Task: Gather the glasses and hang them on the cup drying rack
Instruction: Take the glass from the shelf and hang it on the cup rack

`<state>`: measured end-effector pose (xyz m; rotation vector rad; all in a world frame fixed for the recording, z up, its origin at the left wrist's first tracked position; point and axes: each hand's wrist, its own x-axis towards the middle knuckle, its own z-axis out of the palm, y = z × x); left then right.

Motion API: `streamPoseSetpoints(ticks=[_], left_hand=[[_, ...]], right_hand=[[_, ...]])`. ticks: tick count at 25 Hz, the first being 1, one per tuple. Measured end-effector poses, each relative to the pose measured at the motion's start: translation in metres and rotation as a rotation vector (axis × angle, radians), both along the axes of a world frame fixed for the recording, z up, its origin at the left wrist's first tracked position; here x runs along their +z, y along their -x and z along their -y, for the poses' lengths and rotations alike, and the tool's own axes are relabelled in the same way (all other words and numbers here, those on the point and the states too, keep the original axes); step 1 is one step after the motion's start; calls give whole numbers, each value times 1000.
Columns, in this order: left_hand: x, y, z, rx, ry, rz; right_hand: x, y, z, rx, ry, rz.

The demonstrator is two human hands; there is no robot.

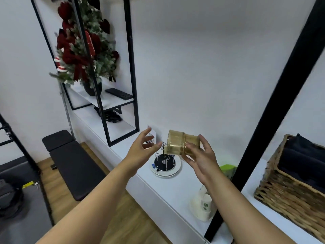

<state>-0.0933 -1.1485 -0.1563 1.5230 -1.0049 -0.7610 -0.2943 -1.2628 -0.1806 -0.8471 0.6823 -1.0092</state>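
An amber glass (179,144) lies on its side in my right hand (200,157), its mouth pointing left. It hovers just above the cup drying rack (165,164), a round white base with a black centre and thin metal prongs standing up. My left hand (142,149) is held open to the left of the glass, fingers spread, holding nothing. A clear glass (150,138) is partly hidden behind my left fingers, near the wall.
The rack stands on a long white counter (175,191). A stack of paper cups (204,206) and a green box (227,169) sit to the right, with a wicker basket (290,189) beyond a black post (263,124). A black bench (73,164) is on the left.
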Motion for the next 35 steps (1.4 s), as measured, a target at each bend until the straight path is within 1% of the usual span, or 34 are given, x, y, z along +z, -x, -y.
streamPoseSetpoints(ticks=[4, 7, 9, 11, 14, 18, 22, 30, 35], left_hand=[[-22, -56, 37, -3, -26, -47], [-31, -88, 61, -59, -53, -14], [-39, -126, 82, -110, -75, 7], [-41, -142, 86, -112, -79, 39], [-54, -178, 108, -186, -123, 65], [-79, -185, 129, -251, -182, -44], [-107, -192, 162, -255, -246, -108], [-163, -189, 221, -263, -409, -82], [-200, -183, 257, -253, -486, -55]], right_hand=[[-2, -41, 31, -58, 152, -202], [-4, -72, 48, -108, 162, -250], [-12, -111, 65, -176, 145, -297], [-15, -125, 64, -207, 162, -331], [-41, -156, 81, -303, 185, -479], [-69, -166, 97, -301, 250, -652], [-99, -170, 127, -287, 267, -717], [-167, -174, 192, -170, 290, -887], [-205, -182, 222, -77, 357, -1008]])
